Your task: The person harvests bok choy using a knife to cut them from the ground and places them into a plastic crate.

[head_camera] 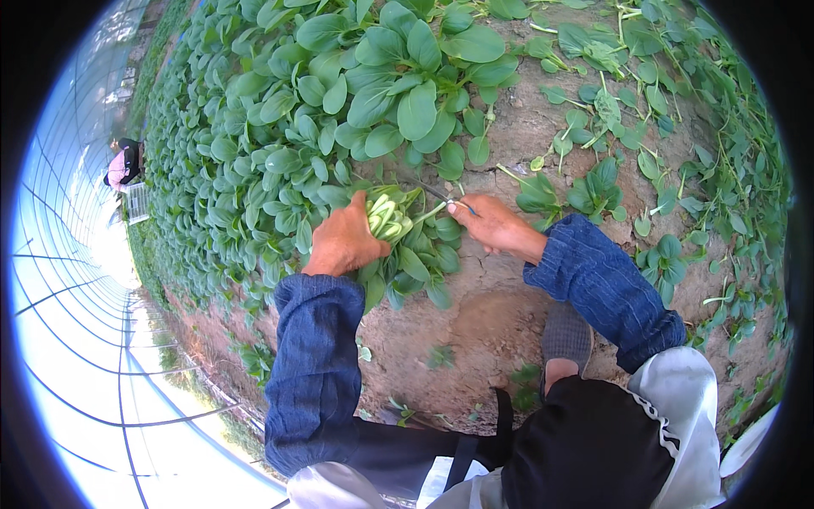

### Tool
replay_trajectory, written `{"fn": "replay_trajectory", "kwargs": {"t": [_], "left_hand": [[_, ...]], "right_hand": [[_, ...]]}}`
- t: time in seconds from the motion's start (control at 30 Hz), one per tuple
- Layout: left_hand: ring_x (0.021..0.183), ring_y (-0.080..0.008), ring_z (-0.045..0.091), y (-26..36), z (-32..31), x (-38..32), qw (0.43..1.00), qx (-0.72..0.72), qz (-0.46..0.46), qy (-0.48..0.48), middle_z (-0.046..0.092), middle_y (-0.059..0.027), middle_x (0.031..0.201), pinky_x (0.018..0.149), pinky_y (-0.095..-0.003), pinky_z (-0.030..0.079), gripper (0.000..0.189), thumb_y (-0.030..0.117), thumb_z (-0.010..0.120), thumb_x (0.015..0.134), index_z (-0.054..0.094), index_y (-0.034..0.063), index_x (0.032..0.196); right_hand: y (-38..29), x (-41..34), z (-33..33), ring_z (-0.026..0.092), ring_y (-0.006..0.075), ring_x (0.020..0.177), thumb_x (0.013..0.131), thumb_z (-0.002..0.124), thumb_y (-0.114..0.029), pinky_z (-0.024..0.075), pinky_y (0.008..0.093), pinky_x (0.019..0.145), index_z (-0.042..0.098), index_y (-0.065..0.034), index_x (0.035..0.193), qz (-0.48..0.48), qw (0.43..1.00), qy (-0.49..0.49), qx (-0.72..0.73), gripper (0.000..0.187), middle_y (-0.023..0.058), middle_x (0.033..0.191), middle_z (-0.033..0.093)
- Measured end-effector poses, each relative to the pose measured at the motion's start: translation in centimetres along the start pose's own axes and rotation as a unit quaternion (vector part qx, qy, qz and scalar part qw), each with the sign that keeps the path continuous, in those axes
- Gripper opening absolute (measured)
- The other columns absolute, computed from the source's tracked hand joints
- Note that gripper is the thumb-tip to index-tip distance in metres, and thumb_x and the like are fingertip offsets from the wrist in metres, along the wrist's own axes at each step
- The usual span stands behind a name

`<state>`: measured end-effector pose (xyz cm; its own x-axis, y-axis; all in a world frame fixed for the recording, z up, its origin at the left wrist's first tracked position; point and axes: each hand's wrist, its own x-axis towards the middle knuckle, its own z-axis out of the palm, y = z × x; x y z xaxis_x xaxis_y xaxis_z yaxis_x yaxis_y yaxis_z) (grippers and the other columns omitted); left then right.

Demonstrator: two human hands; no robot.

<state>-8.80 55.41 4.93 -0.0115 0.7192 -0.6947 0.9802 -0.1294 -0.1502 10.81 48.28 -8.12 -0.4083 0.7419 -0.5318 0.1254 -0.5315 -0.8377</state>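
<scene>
My left hand [346, 238] grips a bunch of leafy greens [389, 215] that look like bok choy, pale stem ends facing up and leaves hanging below. To its right, my right hand [496, 226] is closed on a small cutting tool [435, 191], its thin blade pointing up and left; the handle is mostly hidden in my fingers. One pale stem reaches from the bunch to my right fingertips. Large growing bok choy plants [407, 83] stand just beyond both hands.
Dense rows of greens [241, 146] fill the left side. Cut leaves [604, 108] and small plants lie over bare soil [496, 318] at right. My shoe [566, 337] rests on the soil. Far left, a person [121, 167] is beside a white crate [136, 202] under the greenhouse frame.
</scene>
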Motion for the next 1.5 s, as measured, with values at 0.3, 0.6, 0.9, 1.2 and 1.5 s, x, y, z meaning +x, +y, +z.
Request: {"fn": "replay_trajectory", "kwargs": {"t": [0.3, 0.6, 0.9, 1.2, 1.5], "left_hand": [[0.103, -0.0396, 0.063, -2.0, 3.4, -0.7, 0.994, -0.092, -0.007, 0.05, 0.066, -0.0244, 0.107, 0.09, -0.0435, 0.05, 0.091, 0.024, 0.08, 0.062, 0.039, 0.0043, 0.141], [0.098, -0.0408, 0.063, -3.1, 5.7, -0.5, 0.988, -0.12, 0.007, 0.093, 0.067, -0.0241, 0.101, 0.088, -0.0436, 0.049, 0.079, 0.022, 0.077, 0.06, 0.048, 0.0027, 0.131], [0.094, -0.0416, 0.064, -2.6, 7.0, -1.7, 0.983, -0.111, 0.026, 0.143, 0.068, -0.0236, 0.097, 0.085, -0.0476, 0.048, 0.077, 0.02, 0.08, 0.06, 0.048, 0.0004, 0.127], [0.099, -0.0366, 0.058, -2.6, 7.5, -10.1, 0.909, -0.236, 0.158, 0.306, 0.065, -0.0144, 0.109, 0.09, -0.0423, 0.043, 0.088, 0.011, 0.081, 0.056, 0.043, 0.0073, 0.135], [0.109, -0.0138, 0.055, -6.8, 3.4, -16.5, 0.816, -0.499, 0.27, 0.111, 0.06, -0.0053, 0.117, 0.096, -0.0301, 0.044, 0.081, 0.006, 0.08, 0.065, 0.042, 0.0001, 0.137]], "right_hand": [[0.7, 1.2, 0.7, 0.055, 0.0182, 0.039, 0.101, 0.041, -0.041, 0.0438, 0.035, 0.037, 0.056, 0.001, 0.097, 0.004, 0.999, -0.02, -0.028, 0.044, 0.0092, 0.06, 0.054], [0.3, 1.8, 1.3, 0.055, 0.0227, 0.04, 0.101, 0.036, -0.038, 0.0481, 0.0411, 0.046, 0.056, 0.0017, 0.089, 0.026, 0.998, -0.027, -0.051, 0.047, 0.0117, 0.057, 0.056], [0.0, 1.0, 0.6, 0.054, 0.02, 0.04, 0.101, 0.035, -0.04, 0.0457, 0.0384, 0.043, 0.056, 0.0, 0.086, 0.014, 0.985, -0.045, -0.168, 0.048, 0.0083, 0.057, 0.054], [-1.4, -2.9, -1.6, 0.046, 0.0037, 0.047, 0.091, 0.066, -0.029, 0.0358, 0.0195, 0.039, 0.057, -0.0073, 0.095, -0.131, 0.975, 0.055, 0.173, 0.024, -0.0047, 0.065, 0.049], [-13.2, -5.5, 1.2, 0.051, 0.0041, 0.059, 0.084, 0.071, -0.023, 0.0395, 0.0186, 0.049, 0.063, -0.0049, 0.11, -0.229, 0.957, -0.167, 0.062, 0.033, -0.0015, 0.087, 0.063]]}}
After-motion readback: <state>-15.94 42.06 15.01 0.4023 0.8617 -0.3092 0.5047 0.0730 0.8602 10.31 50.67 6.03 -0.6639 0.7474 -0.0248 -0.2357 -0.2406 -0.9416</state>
